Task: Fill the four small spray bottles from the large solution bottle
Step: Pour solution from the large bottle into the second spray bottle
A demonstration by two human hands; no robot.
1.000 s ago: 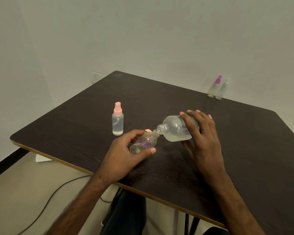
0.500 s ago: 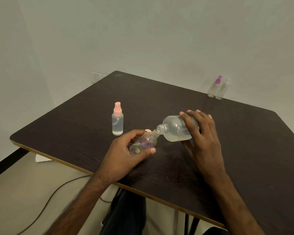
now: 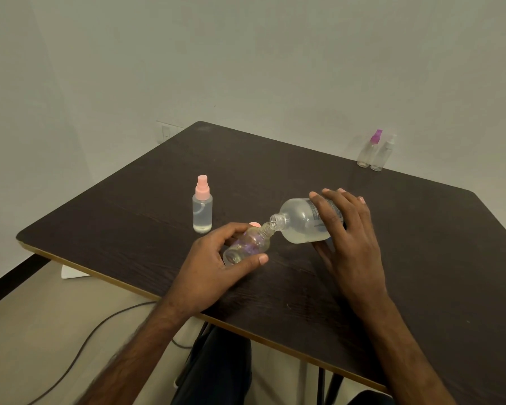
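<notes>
While I tip the big bottle, almost nothing differs from half a second ago: both hands and both bottles are where they were, and the pour angle looks the same.

Far left, a dark cable [image 3: 79, 355] trails across the floor below the worktop [image 3: 421, 244] edge. On the worktop stands the pink-capped spray bottle [image 3: 202, 210], upright, closed and holding clear liquid, apart from my hands and unmoved.

Next comes my left hand [image 3: 214, 267]. Its fingers [image 3: 231, 230] and thumb are wrapped around the small open bottle [image 3: 247, 247], which I hold tilted with its base toward me and its neck pointing up and to the right. A loose pink cap [image 3: 255, 224] peeks out on the worktop just behind my fingers.

The small bottle's neck meets the mouth of the large solution bottle [image 3: 301, 222], which lies almost on its side, liquid pooled along its lower wall. I cannot tell whether liquid is passing between them.

My right hand [image 3: 348, 238] grasps the large bottle from above, fingers spread over its label and thumb beneath.

Far right, at the back edge, the purple-capped spray bottle [image 3: 368, 150] and the white-capped spray bottle [image 3: 383, 153] stand side by side, unchanged.
</notes>
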